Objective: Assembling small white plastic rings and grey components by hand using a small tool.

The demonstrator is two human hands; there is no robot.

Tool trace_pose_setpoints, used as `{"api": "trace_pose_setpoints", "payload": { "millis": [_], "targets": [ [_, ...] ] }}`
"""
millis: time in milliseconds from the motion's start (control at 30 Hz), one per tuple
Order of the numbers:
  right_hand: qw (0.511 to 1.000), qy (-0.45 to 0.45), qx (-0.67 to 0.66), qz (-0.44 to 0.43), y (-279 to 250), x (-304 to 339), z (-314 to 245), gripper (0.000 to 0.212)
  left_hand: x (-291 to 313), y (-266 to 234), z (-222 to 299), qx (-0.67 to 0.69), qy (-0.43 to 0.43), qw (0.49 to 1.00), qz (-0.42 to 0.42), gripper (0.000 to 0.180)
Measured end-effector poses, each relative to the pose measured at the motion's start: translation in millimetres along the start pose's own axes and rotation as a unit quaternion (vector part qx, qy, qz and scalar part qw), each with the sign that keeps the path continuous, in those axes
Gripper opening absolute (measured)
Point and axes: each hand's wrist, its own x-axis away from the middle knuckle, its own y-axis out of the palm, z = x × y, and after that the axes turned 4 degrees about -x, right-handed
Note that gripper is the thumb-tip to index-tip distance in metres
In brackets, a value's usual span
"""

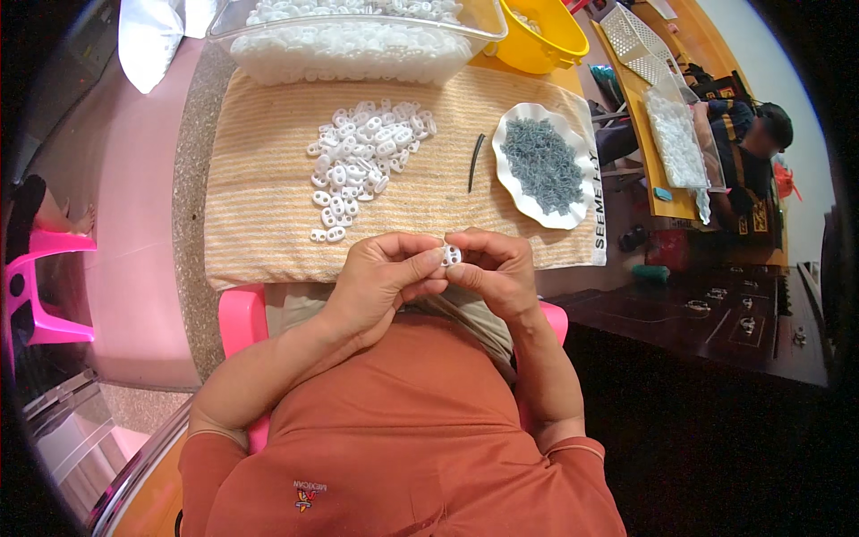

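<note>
Close to my body, just past the cloth's near edge, both hands pinch one small white plastic piece with round holes (pixel 453 257). My left hand (pixel 385 277) grips its left side between thumb and fingertips. From the right, my right hand (pixel 497 271) closes thumb and forefinger on the same piece. Whether a smaller part is between the fingers cannot be made out. A loose pile of similar white two-holed pieces (pixel 344 174) lies beyond my left hand. Past my right hand stands a white wavy-rimmed plate (pixel 506 183) heaped with small grey pin-like parts (pixel 542 166).
A striped tan cloth (pixel 259 179) covers the work surface. On it lies a thin black stick (pixel 475 163). At the back are a clear bin of white pieces (pixel 358 54) and a yellow basin (pixel 537 49). A person (pixel 747 152) sits far right; a pink stool (pixel 45 286) stands left.
</note>
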Motion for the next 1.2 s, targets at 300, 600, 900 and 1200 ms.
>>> {"api": "trace_pose_setpoints", "payload": {
  "millis": [300,600,900,1200],
  "targets": [
    [0.999,-0.036,-0.031,-0.011,-0.9,0.7,1.4,0.034,-4.1,-2.7,-1.1,0.026,-0.025,0.999,-0.034,0.014],
    [0.996,-0.076,-0.05,-0.02,2.3,-1.3,0.6,0.032,-6.7,-2.9,0.1,0.028,-0.032,0.996,-0.079,0.013],
    [0.995,-0.095,0.03,-0.012,6.0,1.6,0.6,0.033,-3.9,-1.9,1.8,0.037,-0.026,0.991,-0.129,0.011],
    [0.989,-0.113,0.091,-0.007,13.3,6.0,-8.5,0.03,-0.3,-1.4,-5.3,0.05,0.004,0.99,-0.131,0.008]
  ]
}}
